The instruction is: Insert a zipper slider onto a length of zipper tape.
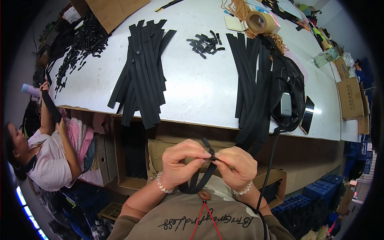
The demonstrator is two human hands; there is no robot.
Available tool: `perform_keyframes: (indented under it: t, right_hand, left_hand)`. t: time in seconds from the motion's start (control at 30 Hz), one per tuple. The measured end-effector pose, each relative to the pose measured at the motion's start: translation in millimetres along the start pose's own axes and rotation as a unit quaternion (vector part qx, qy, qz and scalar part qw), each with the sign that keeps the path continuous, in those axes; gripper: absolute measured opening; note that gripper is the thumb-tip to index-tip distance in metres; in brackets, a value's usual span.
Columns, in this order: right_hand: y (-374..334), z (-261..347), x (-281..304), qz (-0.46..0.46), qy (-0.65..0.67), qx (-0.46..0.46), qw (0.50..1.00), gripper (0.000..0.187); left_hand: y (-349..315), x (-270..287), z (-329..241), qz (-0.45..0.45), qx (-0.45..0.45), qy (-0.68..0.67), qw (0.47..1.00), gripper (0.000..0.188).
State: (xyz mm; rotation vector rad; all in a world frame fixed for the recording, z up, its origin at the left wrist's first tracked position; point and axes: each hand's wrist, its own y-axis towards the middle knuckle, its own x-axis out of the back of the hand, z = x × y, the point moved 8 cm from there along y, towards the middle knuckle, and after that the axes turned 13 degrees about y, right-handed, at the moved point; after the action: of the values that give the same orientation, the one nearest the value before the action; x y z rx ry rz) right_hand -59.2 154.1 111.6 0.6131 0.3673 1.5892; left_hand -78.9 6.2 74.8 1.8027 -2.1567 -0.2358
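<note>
My left hand (184, 162) and my right hand (237, 166) meet close to my body, below the table's near edge, both closed in a pinch. Between the fingertips is a small black pull (206, 143), its narrow end sticking up. A flat black fabric strip (206, 180) loops down from the same spot towards my lap. The fingers cover the place where the pull and the strip meet. Ahead on the table, a heap of similar black pulls (206, 43) lies between a bundle of black strips (146, 76) and a second bundle (250, 80).
A black mesh bag (294, 72) with a grey device (285, 105) lies right, beside a phone (307, 116). Behind are a tape roll (258, 22) and tan cords (240, 7). Many black pulls (86, 36) spread far left, near a seated co-worker (52, 160). A black cable (269, 168) hangs right.
</note>
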Motion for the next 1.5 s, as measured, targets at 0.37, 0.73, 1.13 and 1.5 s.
perform_keyframes:
  t: [0.37, 0.73, 1.13, 1.5]
  right_hand:
    - [-71, -119, -16, -0.105, 0.246, -0.463, 0.845, 0.008]
    - [-79, -162, -29, -0.137, 0.350, -0.486, 0.789, 0.012]
    - [-84, -169, -35, -0.155, 0.393, -0.512, 0.748, 0.014]
    - [-87, -171, -43, -0.201, 0.439, -0.490, 0.726, 0.011]
  left_hand:
    - [-46, -28, 110, -0.011, 0.383, -0.174, 0.907, 0.011]
    - [-42, -35, 140, -0.066, 0.438, -0.235, 0.865, 0.011]
    - [-40, -38, 146, -0.091, 0.453, -0.263, 0.847, 0.011]
    - [-43, -43, 148, -0.114, 0.452, -0.297, 0.833, 0.010]
